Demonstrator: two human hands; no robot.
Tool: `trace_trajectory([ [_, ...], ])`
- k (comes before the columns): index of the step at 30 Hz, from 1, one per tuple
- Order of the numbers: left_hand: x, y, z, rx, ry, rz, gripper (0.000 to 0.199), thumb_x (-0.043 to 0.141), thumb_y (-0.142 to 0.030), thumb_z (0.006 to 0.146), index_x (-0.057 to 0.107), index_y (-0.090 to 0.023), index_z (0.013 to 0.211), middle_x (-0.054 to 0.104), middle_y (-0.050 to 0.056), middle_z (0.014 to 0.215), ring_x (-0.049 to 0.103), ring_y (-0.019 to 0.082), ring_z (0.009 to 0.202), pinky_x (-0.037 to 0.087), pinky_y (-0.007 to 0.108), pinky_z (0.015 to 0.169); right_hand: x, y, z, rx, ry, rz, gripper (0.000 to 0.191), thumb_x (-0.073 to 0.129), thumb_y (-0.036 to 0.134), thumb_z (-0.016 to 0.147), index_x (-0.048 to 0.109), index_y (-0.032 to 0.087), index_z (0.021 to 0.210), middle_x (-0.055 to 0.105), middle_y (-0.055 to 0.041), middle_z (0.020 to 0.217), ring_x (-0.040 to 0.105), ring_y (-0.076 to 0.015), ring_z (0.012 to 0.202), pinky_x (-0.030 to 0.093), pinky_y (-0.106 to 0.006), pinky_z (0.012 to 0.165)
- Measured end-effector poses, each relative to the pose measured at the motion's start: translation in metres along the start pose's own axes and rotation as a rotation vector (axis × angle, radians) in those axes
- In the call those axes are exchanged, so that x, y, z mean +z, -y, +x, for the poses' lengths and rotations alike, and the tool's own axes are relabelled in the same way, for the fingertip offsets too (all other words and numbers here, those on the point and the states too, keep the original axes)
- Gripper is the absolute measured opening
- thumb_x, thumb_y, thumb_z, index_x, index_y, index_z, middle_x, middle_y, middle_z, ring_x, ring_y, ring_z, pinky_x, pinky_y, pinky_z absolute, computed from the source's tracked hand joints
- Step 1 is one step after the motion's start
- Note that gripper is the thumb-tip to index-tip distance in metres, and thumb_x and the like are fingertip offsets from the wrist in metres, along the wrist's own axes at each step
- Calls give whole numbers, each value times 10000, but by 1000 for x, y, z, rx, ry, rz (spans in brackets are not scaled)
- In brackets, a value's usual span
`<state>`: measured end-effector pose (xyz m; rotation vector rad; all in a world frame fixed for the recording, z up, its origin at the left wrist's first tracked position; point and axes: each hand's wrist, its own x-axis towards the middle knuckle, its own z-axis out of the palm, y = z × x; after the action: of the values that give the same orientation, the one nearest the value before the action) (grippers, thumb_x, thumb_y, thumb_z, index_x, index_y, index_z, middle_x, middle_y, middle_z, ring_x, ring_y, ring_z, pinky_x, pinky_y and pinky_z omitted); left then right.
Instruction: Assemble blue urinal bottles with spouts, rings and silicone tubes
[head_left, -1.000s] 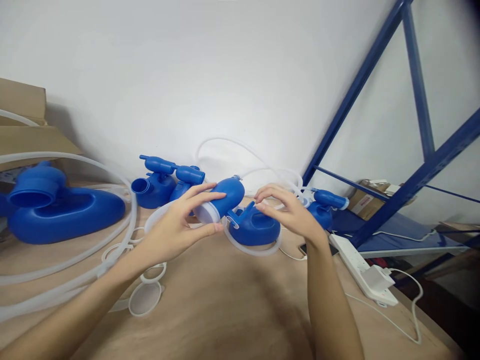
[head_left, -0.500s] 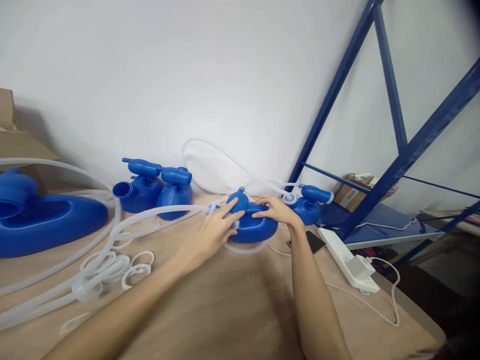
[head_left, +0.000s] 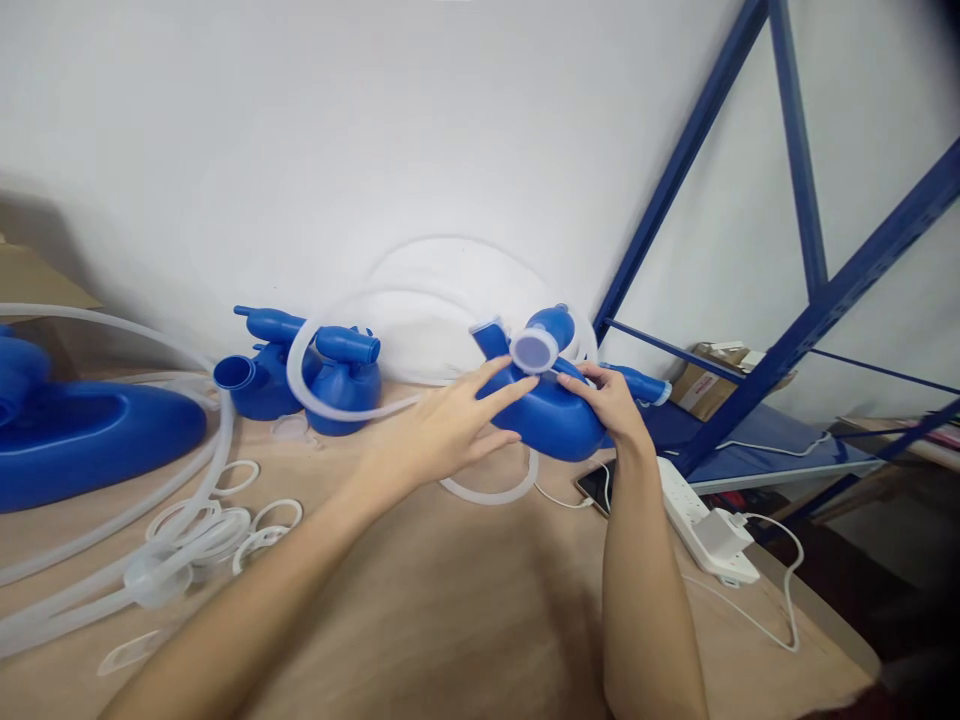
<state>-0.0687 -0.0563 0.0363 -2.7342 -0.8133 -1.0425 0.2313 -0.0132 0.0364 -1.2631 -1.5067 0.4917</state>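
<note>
A blue plastic bottle (head_left: 561,420) with a handle is tilted up above the table, its round mouth with a translucent cap (head_left: 534,351) facing me. My right hand (head_left: 609,402) grips its right side at the handle, thumb and fingers closed on it. To the left, my left hand (head_left: 450,420) has its fingers spread, the tips at the bottle's front just below the cap. A clear hose (head_left: 491,495) curves on the table beneath the bottle. Another hose loop (head_left: 300,385) rises behind my left hand; where it joins is hidden.
Several similar blue bottles (head_left: 345,390) stand along the wall, and a larger blue one (head_left: 112,440) lies at left. White rings (head_left: 277,515) and hoses (head_left: 75,590) cover the left table. A phone (head_left: 598,482), a power strip (head_left: 701,520) and a blue shelf frame (head_left: 795,290) are at right.
The bottle has come up and to the right, turning its capped mouth toward me. My left hand's fingers have spread away from its grip. The hose behind has swung into a loop.
</note>
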Motion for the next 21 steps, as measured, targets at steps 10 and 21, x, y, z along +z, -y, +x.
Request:
trace_trajectory([
  [10,-62,92,-60,-428,255,251,567,512,-527,1000,614,-203,1455,543,138,1547,528,356,1402,472,506,1131,-5,-27,16,70,-694,88,446,827,573,630,710,150,711,586,25,614,495,-159,635,403,-316,651],
  [21,-77,107,-79,-760,796,-98,863,577,-645,878,389,-263,1627,462,114,1636,523,369,1428,437,453,1147,35,-66,17,373,-254,-102,433,805,560,644,740,146,752,746,-91,750,692,-275,777,514,-339,669],
])
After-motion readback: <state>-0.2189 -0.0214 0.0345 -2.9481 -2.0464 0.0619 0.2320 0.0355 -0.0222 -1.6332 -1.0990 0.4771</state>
